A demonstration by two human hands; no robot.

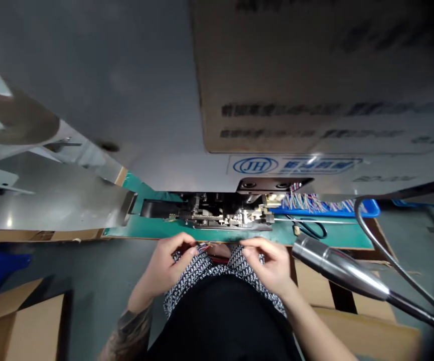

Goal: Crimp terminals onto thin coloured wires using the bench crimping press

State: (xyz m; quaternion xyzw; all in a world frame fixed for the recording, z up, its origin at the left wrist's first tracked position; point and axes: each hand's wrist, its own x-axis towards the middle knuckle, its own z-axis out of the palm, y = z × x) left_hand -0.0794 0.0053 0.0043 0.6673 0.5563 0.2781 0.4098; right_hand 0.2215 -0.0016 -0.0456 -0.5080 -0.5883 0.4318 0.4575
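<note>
My left hand (171, 263) is just in front of the green table edge, its thumb and index finger pinched on the ends of some thin coloured wires (203, 246). My right hand (267, 258) is level with it on the other side of my lap, thumb and index finger close together; whatever may be between them is too small to tell. Beyond both hands, the metal mechanism (235, 218) of a large grey machine (156, 150) sits on the green tabletop (156, 229).
A blue tray (371, 207) of coloured wires lies behind the table's right part. Scissors with dark handles (314, 228) rest beside the mechanism. A metal lamp-like tube (337, 265) juts in at right. Cardboard boxes (36, 326) stand low on both sides.
</note>
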